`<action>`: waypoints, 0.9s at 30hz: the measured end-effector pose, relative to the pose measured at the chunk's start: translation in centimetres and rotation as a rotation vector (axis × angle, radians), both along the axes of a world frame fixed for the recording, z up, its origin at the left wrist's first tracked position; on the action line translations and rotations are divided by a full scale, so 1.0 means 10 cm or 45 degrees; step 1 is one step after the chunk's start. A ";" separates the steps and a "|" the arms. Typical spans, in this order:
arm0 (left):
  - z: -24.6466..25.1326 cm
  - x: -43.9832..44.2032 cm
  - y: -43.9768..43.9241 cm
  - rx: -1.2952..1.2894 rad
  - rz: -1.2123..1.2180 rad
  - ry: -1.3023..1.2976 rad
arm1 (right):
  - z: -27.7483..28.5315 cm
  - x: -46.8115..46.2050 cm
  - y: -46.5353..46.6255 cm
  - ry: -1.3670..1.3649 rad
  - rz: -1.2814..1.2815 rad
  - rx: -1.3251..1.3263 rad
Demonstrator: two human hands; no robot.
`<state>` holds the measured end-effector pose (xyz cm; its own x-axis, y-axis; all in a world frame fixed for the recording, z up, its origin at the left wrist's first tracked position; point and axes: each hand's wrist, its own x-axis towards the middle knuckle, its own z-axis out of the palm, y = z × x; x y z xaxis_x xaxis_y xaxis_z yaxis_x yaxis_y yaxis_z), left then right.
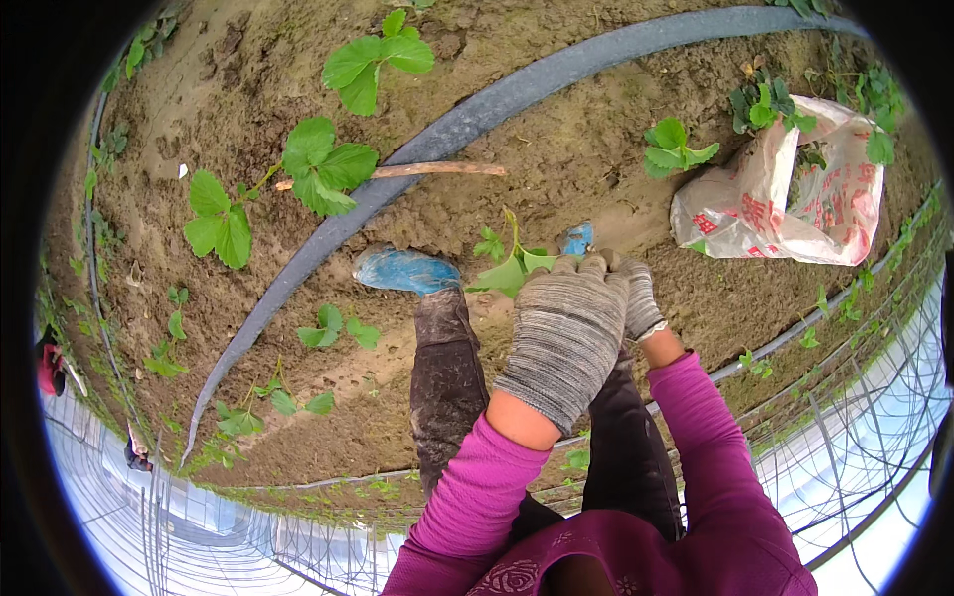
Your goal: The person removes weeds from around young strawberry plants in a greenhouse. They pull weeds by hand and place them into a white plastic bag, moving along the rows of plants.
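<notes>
My left hand [570, 335], in a grey striped knit glove, is bent over a strawberry plant [507, 274] between my feet; the plant's leaves stick out past its knuckles. Close against it, partly behind its fingers, is my right hand [639, 298] in a matching glove. The fingertips of both are hidden, so what they grip cannot be told. A plastic sack [734, 208] with red printing lies to the right with its mouth open and some leaves inside. Left of my hands, a thin wooden stick [447, 169] rests across a grey irrigation hose [477, 119].
Strawberry plants [320, 167] grow in the bare soil to the left and above. My blue-covered shoes [408, 270] stand on the ground. Another hose [820, 316] runs along the right. Two people appear far off at the left edge, near the greenhouse frame.
</notes>
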<state>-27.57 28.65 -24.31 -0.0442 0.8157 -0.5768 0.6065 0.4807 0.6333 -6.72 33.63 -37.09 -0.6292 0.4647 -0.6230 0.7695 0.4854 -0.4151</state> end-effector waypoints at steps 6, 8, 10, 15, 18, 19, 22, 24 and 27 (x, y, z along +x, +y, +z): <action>0.11 -0.19 0.02 0.118 0.076 0.050 | 1.35 0.20 1.71 0.230 -1.033 0.169; 0.07 -0.18 0.08 0.142 0.057 0.046 | 1.51 0.53 2.39 -0.190 -1.175 0.370; 0.11 -0.19 0.12 0.146 0.063 0.066 | 1.56 0.70 2.76 -0.246 -1.241 0.404; 0.11 -0.25 0.01 0.198 0.218 0.193 | 1.35 0.48 2.45 0.234 -1.156 0.616; 0.17 -0.33 0.03 0.266 0.363 0.187 | 1.13 -0.20 1.49 0.432 -0.913 0.285; 0.17 -0.36 0.03 0.292 0.411 0.200 | 1.07 -0.41 1.19 0.453 -0.619 0.219; 0.23 -0.46 0.07 0.477 0.717 0.272 | 0.86 -1.10 0.62 0.502 0.247 0.249; 0.24 -0.51 0.05 0.546 0.831 0.231 | 0.36 -1.20 0.28 0.556 0.053 -0.084; 0.26 -0.57 -0.01 0.524 0.868 0.207 | 0.27 -1.96 0.14 0.358 0.080 -0.166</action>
